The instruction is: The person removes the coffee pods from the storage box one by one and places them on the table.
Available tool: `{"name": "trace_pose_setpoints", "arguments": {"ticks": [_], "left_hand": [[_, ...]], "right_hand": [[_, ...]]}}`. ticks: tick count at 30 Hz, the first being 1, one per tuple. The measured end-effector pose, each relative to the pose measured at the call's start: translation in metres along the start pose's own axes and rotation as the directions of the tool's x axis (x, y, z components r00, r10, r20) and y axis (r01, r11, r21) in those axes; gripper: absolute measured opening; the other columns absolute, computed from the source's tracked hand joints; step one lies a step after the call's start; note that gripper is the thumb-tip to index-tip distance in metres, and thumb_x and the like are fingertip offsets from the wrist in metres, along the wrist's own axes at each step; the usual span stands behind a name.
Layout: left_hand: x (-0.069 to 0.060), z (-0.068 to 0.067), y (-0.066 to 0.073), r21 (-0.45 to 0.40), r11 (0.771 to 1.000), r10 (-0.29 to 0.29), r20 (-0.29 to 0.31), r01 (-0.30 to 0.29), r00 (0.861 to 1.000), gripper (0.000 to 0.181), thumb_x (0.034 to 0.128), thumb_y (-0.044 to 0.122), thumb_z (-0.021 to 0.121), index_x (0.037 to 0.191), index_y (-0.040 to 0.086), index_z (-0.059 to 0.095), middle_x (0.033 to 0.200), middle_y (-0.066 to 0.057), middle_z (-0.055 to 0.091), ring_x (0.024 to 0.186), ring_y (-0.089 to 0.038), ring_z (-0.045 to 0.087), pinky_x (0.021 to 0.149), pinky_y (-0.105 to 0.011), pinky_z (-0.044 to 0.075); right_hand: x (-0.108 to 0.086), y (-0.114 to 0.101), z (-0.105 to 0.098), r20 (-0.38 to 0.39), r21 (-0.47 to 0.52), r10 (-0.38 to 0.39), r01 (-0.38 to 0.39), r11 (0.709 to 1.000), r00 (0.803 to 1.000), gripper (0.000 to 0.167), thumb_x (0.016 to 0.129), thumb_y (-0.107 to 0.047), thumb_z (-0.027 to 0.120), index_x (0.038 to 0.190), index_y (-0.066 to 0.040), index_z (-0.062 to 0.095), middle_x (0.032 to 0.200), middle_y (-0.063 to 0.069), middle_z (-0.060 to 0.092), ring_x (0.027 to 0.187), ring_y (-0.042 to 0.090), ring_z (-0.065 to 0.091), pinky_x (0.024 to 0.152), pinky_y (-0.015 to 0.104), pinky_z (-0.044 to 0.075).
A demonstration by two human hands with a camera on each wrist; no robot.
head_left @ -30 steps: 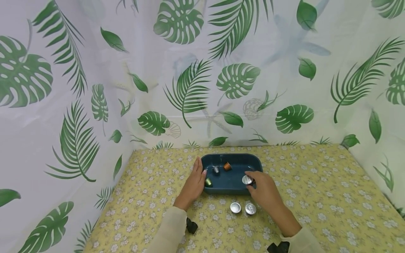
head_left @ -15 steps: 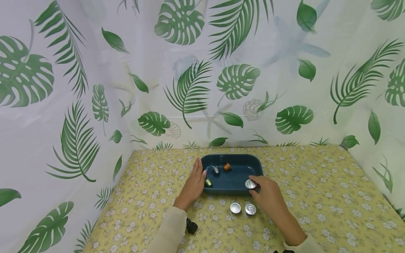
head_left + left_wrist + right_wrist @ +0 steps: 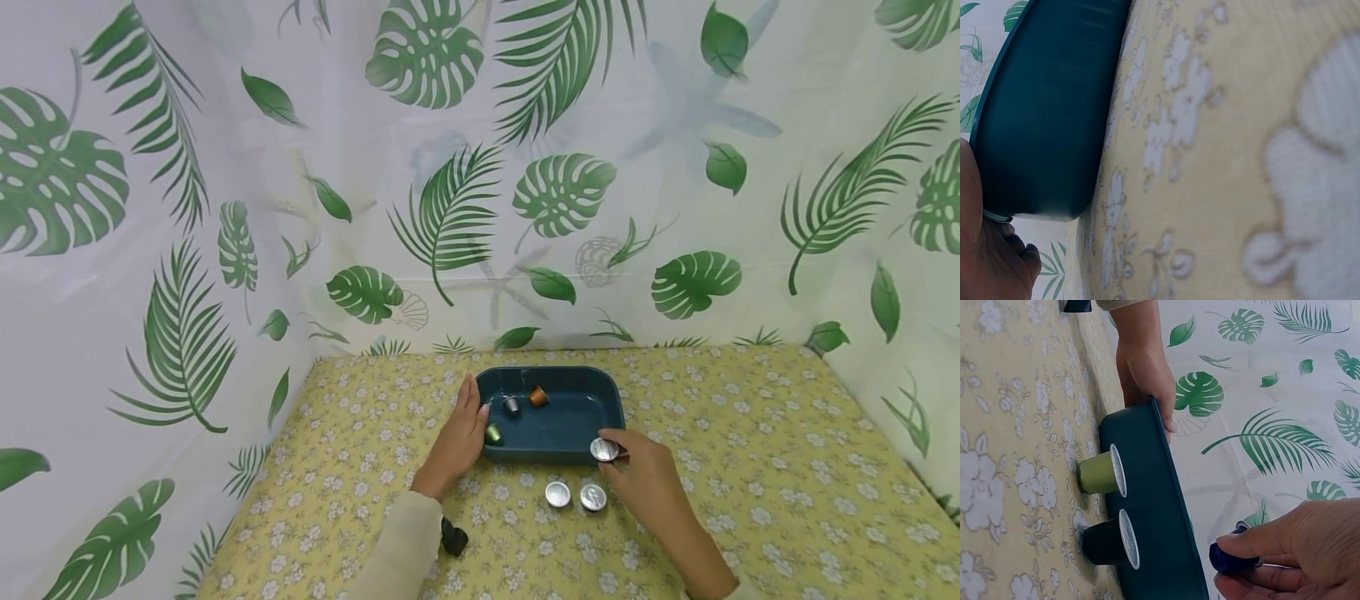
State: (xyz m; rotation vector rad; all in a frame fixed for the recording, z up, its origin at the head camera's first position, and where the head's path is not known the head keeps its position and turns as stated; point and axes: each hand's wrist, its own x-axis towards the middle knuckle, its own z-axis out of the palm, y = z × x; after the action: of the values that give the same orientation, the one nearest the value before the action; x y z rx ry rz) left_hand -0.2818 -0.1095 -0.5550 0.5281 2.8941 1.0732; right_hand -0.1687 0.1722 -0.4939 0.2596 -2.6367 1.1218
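Observation:
My right hand [image 3: 647, 477] pinches a dark blue coffee capsule [image 3: 1230, 559] between thumb and fingers. Its silver foil lid faces up, over the front right corner of a dark teal tray [image 3: 551, 456]. Along the tray's left end rests my left hand [image 3: 456, 429], its fingers straight against the wall. Inside the tray lie a grey capsule [image 3: 512, 404], an orange capsule [image 3: 538, 397] and a green capsule [image 3: 492, 433]. In front of it, two capsules stand lid up on the cloth: a light green capsule [image 3: 1099, 473] and a black capsule [image 3: 1105, 541].
A yellow flowered cloth [image 3: 750, 467] covers the table. White sheeting with green leaf prints [image 3: 480, 208] hangs behind the table and along its sides. A black strap end [image 3: 453, 537] hangs by the left sleeve [image 3: 401, 546].
My right hand has moved toward the person and slightly right with the blue capsule, from above the tray's inside to its front right rim. The left hand and other capsules stay put.

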Motion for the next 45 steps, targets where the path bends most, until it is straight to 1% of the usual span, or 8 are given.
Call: {"name": "trace_pose_setpoints", "arguments": {"ticks": [5, 11, 20, 26, 29, 33, 38, 45], "left_hand": [[0.0, 0.001, -0.001, 0.002, 1.0, 0.004, -0.003, -0.004, 1.0, 0.061, 0.1139, 0.038, 0.025, 0.163, 0.018, -0.006, 0.168, 0.005, -0.016, 0.155, -0.024, 0.009, 0.12, -0.051, 0.026], [-0.001, 0.0, -0.001, -0.007, 1.0, -0.003, 0.0, 0.003, 1.0, 0.062, 0.1134, 0.041, 0.024, 0.163, 0.02, -0.006, 0.168, 0.007, -0.017, 0.155, -0.022, 0.008, 0.12, -0.05, 0.025], [-0.002, -0.001, -0.001, -0.018, 1.0, -0.006, -0.002, 0.006, 1.0, 0.061, 0.1138, 0.037, 0.026, 0.163, 0.02, -0.006, 0.168, 0.008, -0.017, 0.155, -0.023, 0.009, 0.12, -0.05, 0.025], [-0.003, -0.001, 0.0, -0.023, 1.0, -0.005, -0.003, 0.005, 1.0, 0.061, 0.1139, 0.036, 0.027, 0.163, 0.018, -0.005, 0.168, 0.006, -0.016, 0.155, -0.022, 0.008, 0.121, -0.049, 0.023], [-0.003, -0.001, 0.001, -0.02, 1.0, -0.002, -0.004, 0.002, 1.0, 0.061, 0.114, 0.035, 0.027, 0.163, 0.017, -0.005, 0.168, 0.005, -0.015, 0.155, -0.023, 0.008, 0.121, -0.05, 0.024], [-0.002, 0.0, 0.001, -0.021, 1.0, 0.0, -0.008, 0.0, 1.0, 0.061, 0.114, 0.035, 0.028, 0.163, 0.017, -0.004, 0.168, 0.005, -0.015, 0.155, -0.024, 0.01, 0.121, -0.05, 0.024], [0.0, 0.0, 0.001, -0.019, 1.0, 0.005, -0.004, -0.005, 1.0, 0.061, 0.114, 0.036, 0.027, 0.163, 0.017, -0.005, 0.168, 0.005, -0.016, 0.155, -0.024, 0.01, 0.12, -0.05, 0.024], [0.0, 0.002, 0.0, -0.01, 1.0, 0.006, -0.008, -0.006, 1.0, 0.061, 0.1139, 0.037, 0.026, 0.163, 0.018, -0.006, 0.168, 0.006, -0.016, 0.155, -0.023, 0.01, 0.12, -0.05, 0.025]], "right_hand": [[-0.005, 0.003, -0.002, 0.005, 0.017, 0.033, -0.033, 0.999, 0.999, 0.043, 0.08, 0.011, 0.079, 0.122, 0.007, 0.069, 0.112, 0.023, 0.07, 0.094, 0.034, 0.071, 0.076, 0.039, 0.06], [-0.011, 0.009, -0.002, -0.001, 0.02, 0.047, -0.047, 0.999, 0.999, 0.041, 0.081, 0.013, 0.077, 0.12, 0.008, 0.069, 0.114, 0.024, 0.07, 0.095, 0.034, 0.07, 0.077, 0.037, 0.06], [-0.014, 0.017, -0.004, 0.008, -0.002, 0.077, -0.077, 0.997, 0.997, 0.043, 0.08, 0.012, 0.079, 0.122, 0.007, 0.068, 0.118, 0.025, 0.069, 0.097, 0.035, 0.071, 0.078, 0.039, 0.06], [-0.018, 0.022, -0.004, 0.046, 0.001, 0.114, -0.114, 0.993, 0.992, 0.039, 0.082, 0.011, 0.077, 0.12, 0.005, 0.069, 0.113, 0.02, 0.071, 0.099, 0.034, 0.069, 0.078, 0.037, 0.06], [-0.02, 0.025, -0.003, 0.053, -0.004, 0.117, -0.117, 0.993, 0.992, 0.037, 0.082, 0.01, 0.077, 0.118, 0.005, 0.07, 0.109, 0.019, 0.072, 0.098, 0.034, 0.07, 0.076, 0.037, 0.06], [-0.022, 0.028, -0.002, 0.056, -0.018, 0.109, -0.108, 0.994, 0.992, 0.036, 0.081, 0.01, 0.078, 0.116, 0.006, 0.07, 0.107, 0.02, 0.072, 0.095, 0.034, 0.071, 0.073, 0.037, 0.06], [-0.023, 0.033, -0.002, 0.063, -0.037, 0.121, -0.119, 0.992, 0.991, 0.037, 0.081, 0.009, 0.079, 0.117, 0.006, 0.07, 0.108, 0.021, 0.072, 0.091, 0.033, 0.072, 0.07, 0.038, 0.06], [-0.024, 0.038, -0.003, 0.091, -0.089, 0.147, -0.139, 0.986, 0.985, 0.029, 0.083, 0.002, 0.08, 0.11, 0.0, 0.071, 0.094, 0.009, 0.073, 0.076, 0.019, 0.066, 0.063, 0.038, 0.053]]}}
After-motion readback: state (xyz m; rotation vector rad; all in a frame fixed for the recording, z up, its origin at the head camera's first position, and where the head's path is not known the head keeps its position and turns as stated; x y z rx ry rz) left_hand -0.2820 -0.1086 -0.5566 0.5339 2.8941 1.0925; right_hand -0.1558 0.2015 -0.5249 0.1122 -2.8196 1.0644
